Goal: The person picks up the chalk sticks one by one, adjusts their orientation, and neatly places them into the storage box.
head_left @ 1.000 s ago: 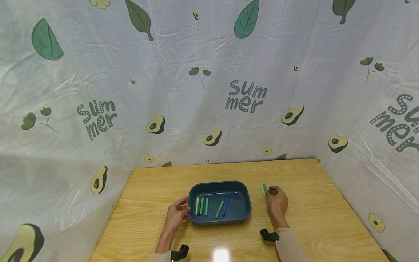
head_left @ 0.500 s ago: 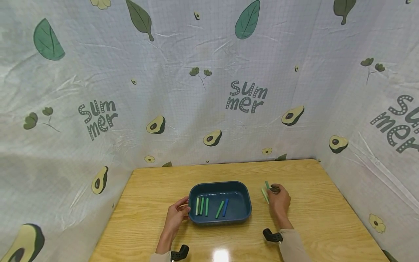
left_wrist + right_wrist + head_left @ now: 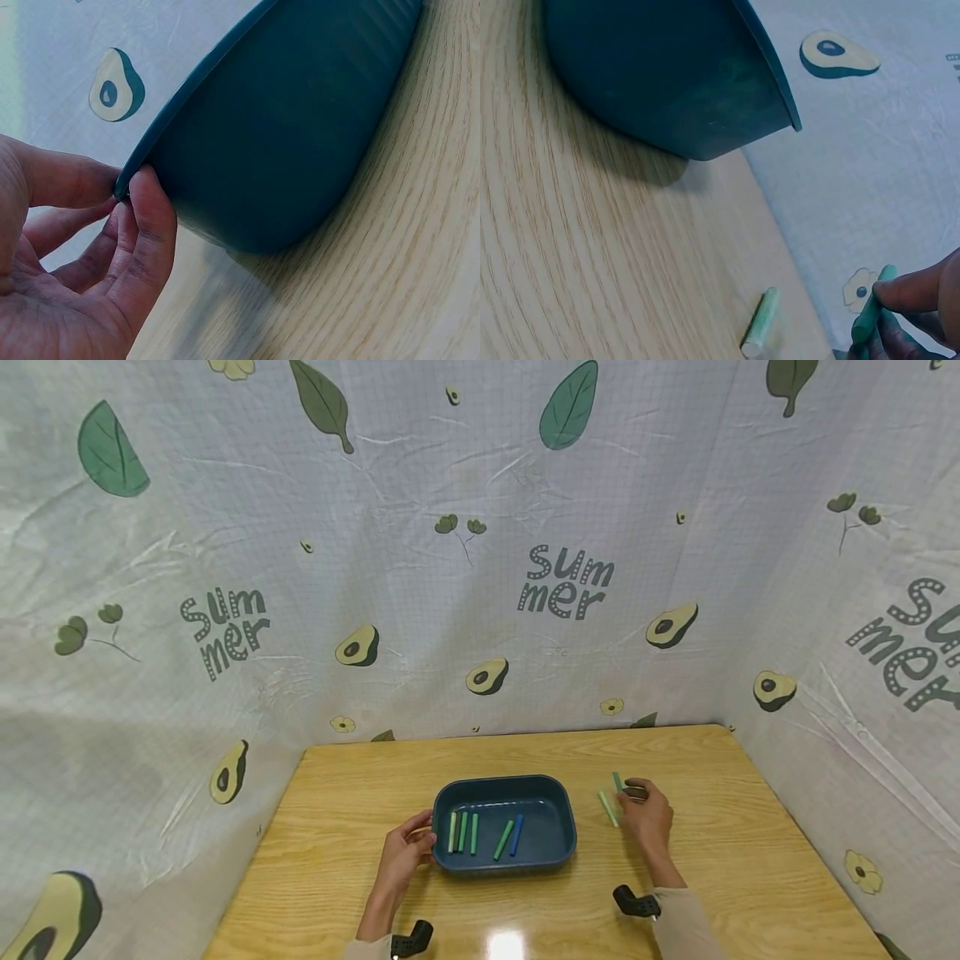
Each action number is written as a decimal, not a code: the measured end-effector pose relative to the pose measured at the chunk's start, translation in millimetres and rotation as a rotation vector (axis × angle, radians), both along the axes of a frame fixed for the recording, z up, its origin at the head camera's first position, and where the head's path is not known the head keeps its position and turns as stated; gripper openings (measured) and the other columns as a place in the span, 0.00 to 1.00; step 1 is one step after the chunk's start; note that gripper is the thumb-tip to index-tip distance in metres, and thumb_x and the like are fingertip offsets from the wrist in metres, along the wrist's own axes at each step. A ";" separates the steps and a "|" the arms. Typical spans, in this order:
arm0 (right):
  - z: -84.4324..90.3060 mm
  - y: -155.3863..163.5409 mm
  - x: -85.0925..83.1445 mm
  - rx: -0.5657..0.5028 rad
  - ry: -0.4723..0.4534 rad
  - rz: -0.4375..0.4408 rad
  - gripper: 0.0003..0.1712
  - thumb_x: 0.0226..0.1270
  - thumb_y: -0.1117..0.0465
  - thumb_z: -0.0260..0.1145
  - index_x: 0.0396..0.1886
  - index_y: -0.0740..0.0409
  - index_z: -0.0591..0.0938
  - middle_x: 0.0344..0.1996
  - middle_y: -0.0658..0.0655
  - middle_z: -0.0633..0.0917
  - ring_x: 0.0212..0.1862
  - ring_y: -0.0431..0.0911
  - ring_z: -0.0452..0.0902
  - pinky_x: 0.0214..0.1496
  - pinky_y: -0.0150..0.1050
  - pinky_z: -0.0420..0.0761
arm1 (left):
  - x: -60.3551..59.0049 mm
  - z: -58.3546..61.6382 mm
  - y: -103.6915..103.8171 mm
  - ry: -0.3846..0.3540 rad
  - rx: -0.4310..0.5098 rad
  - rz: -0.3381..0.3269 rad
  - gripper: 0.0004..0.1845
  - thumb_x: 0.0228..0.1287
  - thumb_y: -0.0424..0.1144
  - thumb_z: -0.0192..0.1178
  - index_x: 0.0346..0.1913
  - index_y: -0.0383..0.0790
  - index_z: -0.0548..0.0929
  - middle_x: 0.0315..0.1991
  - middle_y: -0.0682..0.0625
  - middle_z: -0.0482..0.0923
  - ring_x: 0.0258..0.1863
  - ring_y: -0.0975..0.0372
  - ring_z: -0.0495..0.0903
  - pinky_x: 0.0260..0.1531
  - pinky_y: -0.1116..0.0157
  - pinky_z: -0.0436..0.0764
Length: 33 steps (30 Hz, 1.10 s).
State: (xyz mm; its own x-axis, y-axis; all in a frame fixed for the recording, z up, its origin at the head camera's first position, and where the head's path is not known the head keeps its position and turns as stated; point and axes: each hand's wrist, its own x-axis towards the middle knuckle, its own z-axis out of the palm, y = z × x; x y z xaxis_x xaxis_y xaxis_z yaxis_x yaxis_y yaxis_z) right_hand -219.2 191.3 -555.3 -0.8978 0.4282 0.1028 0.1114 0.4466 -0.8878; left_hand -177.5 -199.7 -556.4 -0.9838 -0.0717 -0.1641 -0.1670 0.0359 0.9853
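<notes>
My left hand pinches the rim of a dark blue tray at its left end, thumb and fingers on either side of the edge. Inside the tray lie a pale chalk stick, several green ones, among them a slanted green chalk stick, and a blue chalk stick. To the right of the tray, my right hand pinches a green chalk stick between thumb and fingertips. A light green chalk stick lies on the table between that hand and the tray.
The wooden table carries the tray near its middle. A white sheet printed with avocados and leaves hangs behind the table and at both sides. A small black camera sits on the right wrist, another black camera on the left.
My right hand has drawn slightly to the right with the green chalk stick, away from the light green one, which now shows whole on the table. The left hand and tray stay put.
</notes>
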 end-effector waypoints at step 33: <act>28.3 7.8 -0.4 -0.259 -0.108 0.226 0.26 0.73 0.63 0.58 0.69 0.63 0.70 0.61 0.67 0.75 0.42 0.29 0.77 0.51 0.37 0.83 | 1.1 0.2 -1.2 0.010 0.025 -0.004 0.25 0.67 0.25 0.55 0.67 0.32 0.72 0.59 0.34 0.72 0.44 0.57 0.79 0.31 0.62 0.83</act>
